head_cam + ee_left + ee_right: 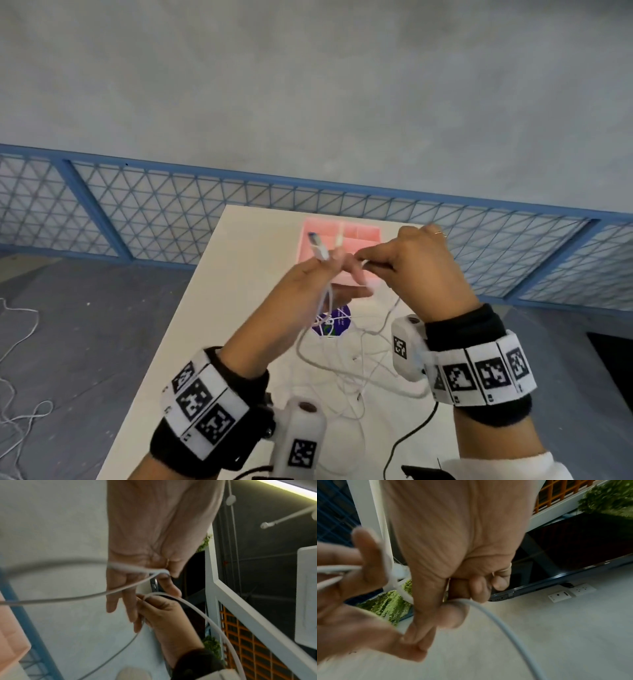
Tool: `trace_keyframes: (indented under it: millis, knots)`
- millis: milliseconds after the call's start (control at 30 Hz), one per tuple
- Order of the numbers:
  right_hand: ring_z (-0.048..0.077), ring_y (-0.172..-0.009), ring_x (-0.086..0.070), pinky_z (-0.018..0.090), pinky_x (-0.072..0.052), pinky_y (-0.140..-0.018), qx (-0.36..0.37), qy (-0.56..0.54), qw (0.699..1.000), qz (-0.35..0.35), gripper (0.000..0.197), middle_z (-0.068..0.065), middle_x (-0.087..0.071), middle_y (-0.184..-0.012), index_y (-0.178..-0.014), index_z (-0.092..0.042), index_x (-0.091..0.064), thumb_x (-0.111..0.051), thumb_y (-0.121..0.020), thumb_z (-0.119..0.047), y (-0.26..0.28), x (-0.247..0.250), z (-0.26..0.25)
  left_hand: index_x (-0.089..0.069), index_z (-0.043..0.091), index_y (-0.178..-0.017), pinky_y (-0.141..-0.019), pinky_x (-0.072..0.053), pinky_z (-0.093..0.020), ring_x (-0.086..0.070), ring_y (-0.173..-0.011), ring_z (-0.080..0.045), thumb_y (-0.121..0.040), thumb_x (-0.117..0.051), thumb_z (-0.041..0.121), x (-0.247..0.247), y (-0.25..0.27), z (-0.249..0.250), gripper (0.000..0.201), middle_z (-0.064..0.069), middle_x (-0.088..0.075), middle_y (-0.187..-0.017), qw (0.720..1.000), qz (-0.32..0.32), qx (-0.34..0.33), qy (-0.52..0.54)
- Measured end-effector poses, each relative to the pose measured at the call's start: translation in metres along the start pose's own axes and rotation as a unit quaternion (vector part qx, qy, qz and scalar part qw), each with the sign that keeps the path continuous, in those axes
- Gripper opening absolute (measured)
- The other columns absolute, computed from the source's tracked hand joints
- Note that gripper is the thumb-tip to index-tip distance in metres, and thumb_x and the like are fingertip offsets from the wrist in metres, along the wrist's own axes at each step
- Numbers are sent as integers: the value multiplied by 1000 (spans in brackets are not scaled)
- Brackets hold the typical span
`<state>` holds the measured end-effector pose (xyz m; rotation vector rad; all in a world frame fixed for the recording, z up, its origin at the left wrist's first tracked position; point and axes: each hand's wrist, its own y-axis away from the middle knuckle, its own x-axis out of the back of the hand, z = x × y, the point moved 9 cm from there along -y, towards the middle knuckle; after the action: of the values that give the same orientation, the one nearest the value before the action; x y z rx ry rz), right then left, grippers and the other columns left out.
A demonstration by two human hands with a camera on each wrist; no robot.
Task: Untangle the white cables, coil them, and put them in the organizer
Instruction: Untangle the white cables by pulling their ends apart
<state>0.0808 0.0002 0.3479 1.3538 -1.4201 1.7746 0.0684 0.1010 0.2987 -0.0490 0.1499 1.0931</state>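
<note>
Both hands are raised over the white table (pixel 239 308). My left hand (pixel 327 269) pinches a white cable below its USB plug (pixel 318 248), and a second connector end (pixel 339 240) stands up beside it. From the left wrist, the cable (pixel 130 570) crosses the left hand (pixel 164 574) at thumb and forefinger. My right hand (pixel 373 263) pinches a strand close by; in its own view the right hand (pixel 452 604) grips the cable (pixel 505 628), which curves down. More tangled white cables (pixel 346 373) hang to the table. The pink organizer (pixel 363 233) stands behind the hands.
A purple sticker (pixel 334 323) lies under the cables. A black cord (pixel 411 431) runs along the table's near right. The table's left edge drops to grey floor, where another white cable (pixel 20 359) lies. A blue mesh fence (pixel 171 212) runs behind.
</note>
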Motion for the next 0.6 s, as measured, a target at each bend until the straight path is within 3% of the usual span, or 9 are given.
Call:
trace_keyframes:
  millis: [67,167,233,267,333,433,533,600]
  knots:
    - [23,-55,-55,34,-30,-68,-22,19,1000,12,20,-3,-64,-50,-85,-32,-75,-63,-69,-33,6,2,12,-64,17,-75,-94,-54,-36,-73,-94,-30,-79,-41,51,13,0,2,42,-11,-72,-113,998,31,26,56]
    - [20,-58,-52,35,-30,-70,-4,11,1000,24,20,-6,-61,-51,-86,-37,-74,-68,-70,-26,13,2,9,-72,34,-99,-94,-54,-34,-73,-90,-23,-83,-39,53,7,-1,-2,41,-10,-76,-106,999,-29,41,-16]
    - [13,-60,-44,34,-31,-72,8,-27,999,21,28,-13,-51,-49,-92,-46,-70,-67,-74,-24,10,-1,1,-69,29,-113,-89,-52,-30,-68,-81,-16,-91,-39,46,1,-4,-10,40,-5,-77,-96,996,-44,41,-60]
    - [11,-62,-42,34,-31,-74,-7,-58,998,14,31,-16,-44,-50,-98,-48,-67,-66,-77,-25,9,-5,3,-70,21,-112,-83,-52,-29,-64,-74,-14,-94,-41,41,2,-8,-12,39,0,-74,-85,997,-28,36,-68]
    - [13,-67,-50,35,-34,-81,-78,-131,988,-18,31,-16,-45,-58,-110,-42,-63,-67,-81,-31,11,-20,18,-73,10,-97,-70,-44,-24,-51,-60,-7,-94,-45,33,14,-13,-10,37,11,-59,-62,998,17,10,-55]
    - [11,-76,-51,36,-31,-90,-164,-159,970,-80,22,-11,-58,-75,-106,-34,-65,-62,-85,-36,24,-52,47,-77,19,-76,-64,-33,-22,-41,-57,-3,-91,-54,33,58,-10,11,31,14,-53,-55,990,123,-70,28]
    - [18,-88,-56,37,-34,-86,-243,-108,947,-177,18,-6,-65,-87,-90,-24,-67,-54,-90,-36,44,-93,80,-72,21,-85,-65,-37,-18,-44,-63,-2,-99,-46,25,116,5,35,30,13,-62,-69,949,236,-181,107]
    - [25,-91,-60,35,-40,-77,-292,-121,926,-204,20,1,-66,-88,-84,-17,-66,-53,-89,-31,55,-112,95,-68,20,-96,-67,-37,-18,-43,-64,-3,-102,-42,25,150,14,34,27,14,-52,-63,924,299,-215,100]
